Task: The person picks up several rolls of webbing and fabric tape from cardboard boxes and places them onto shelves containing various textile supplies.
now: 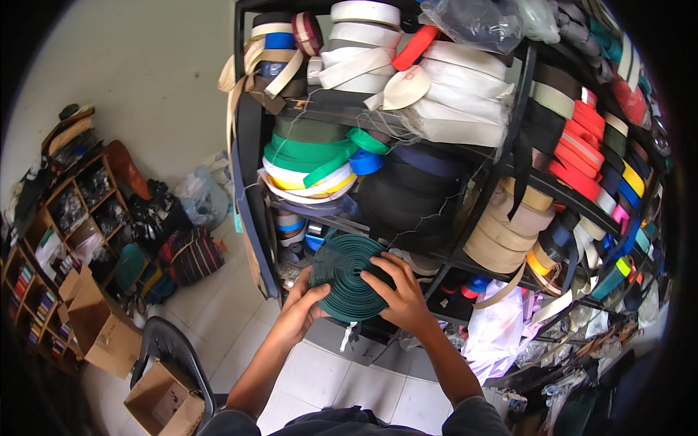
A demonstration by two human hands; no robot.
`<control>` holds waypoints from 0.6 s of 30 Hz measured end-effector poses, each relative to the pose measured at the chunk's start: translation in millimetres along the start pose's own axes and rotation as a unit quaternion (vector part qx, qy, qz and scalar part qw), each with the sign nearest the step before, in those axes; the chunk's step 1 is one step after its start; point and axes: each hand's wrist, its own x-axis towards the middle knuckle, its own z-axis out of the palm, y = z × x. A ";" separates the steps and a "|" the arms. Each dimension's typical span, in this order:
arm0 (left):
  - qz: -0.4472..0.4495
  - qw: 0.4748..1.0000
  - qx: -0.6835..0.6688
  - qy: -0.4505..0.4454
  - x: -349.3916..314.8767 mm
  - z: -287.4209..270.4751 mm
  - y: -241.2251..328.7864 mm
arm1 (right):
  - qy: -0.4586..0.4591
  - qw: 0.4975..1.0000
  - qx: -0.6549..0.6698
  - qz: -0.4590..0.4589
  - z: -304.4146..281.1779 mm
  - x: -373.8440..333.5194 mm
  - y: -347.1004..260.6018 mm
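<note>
A coil of dark green webbing is held up in front of the shelf, its wound flat face toward me. My left hand grips its left edge, thumb over the face and the other fingers partly hidden behind. On the other side, my right hand holds the right edge, with fingertips resting across the face near the coil's centre. A small whitish strip hangs from the coil's lower edge.
A black shelf rack holds stacked rolls: white rolls, green webbing, black rolls, beige rolls and red rolls. To the left are a black chair, cardboard boxes and a wooden cubby unit.
</note>
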 end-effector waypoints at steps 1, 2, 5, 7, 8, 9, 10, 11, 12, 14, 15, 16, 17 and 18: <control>-0.002 1.000 -0.004 -0.007 2.6 -0.6 0.0 | 0.001 1.000 -0.003 0.003 -3.1 1.8 -0.9; -0.005 1.000 -0.014 -0.015 5.4 -0.6 -0.4 | 0.002 1.000 -0.006 0.007 -5.7 2.0 -1.2; -0.008 0.998 -0.033 -0.044 12.3 1.7 -1.0 | 0.009 1.000 -0.005 0.004 -15.4 -0.6 -0.4; -0.016 0.997 -0.039 -0.061 17.8 9.7 -3.1 | 0.003 1.000 -0.015 0.012 -23.1 -8.1 2.4; -0.020 0.996 -0.042 -0.071 20.9 14.0 -5.2 | 0.020 1.000 -0.016 0.013 -24.6 -13.0 5.4; -0.024 0.996 -0.048 -0.073 23.3 16.5 -9.2 | 0.038 0.999 -0.015 0.015 -25.0 -17.9 7.5; -0.029 0.995 -0.053 -0.082 25.7 20.6 -12.4 | 0.056 0.998 -0.015 0.016 -28.4 -23.3 8.2; -0.036 0.993 -0.059 -0.092 28.8 25.5 -15.8 | 0.043 0.998 -0.029 0.033 -34.9 -29.5 6.9; -0.043 0.992 -0.066 -0.103 31.6 31.2 -20.2 | 0.030 0.997 -0.044 0.050 -42.8 -35.7 4.2; -0.047 0.991 -0.058 -0.114 32.4 39.5 -23.4 | 0.012 0.994 -0.071 0.080 -55.1 -40.8 -3.6; -0.051 0.990 -0.055 -0.120 33.3 41.7 -26.4 | 0.002 0.992 -0.086 0.095 -59.6 -42.8 -8.3; -0.058 0.988 -0.055 -0.129 34.4 45.9 -32.0 | -0.011 0.988 -0.104 0.114 -65.8 -47.5 -12.3; -0.067 0.987 -0.057 -0.135 34.6 50.8 -37.3 | -0.026 0.985 -0.099 0.136 -72.2 -52.8 -15.0; -0.077 0.986 -0.058 -0.138 34.6 55.5 -43.5 | -0.022 0.984 -0.099 0.145 -77.5 -59.3 -16.8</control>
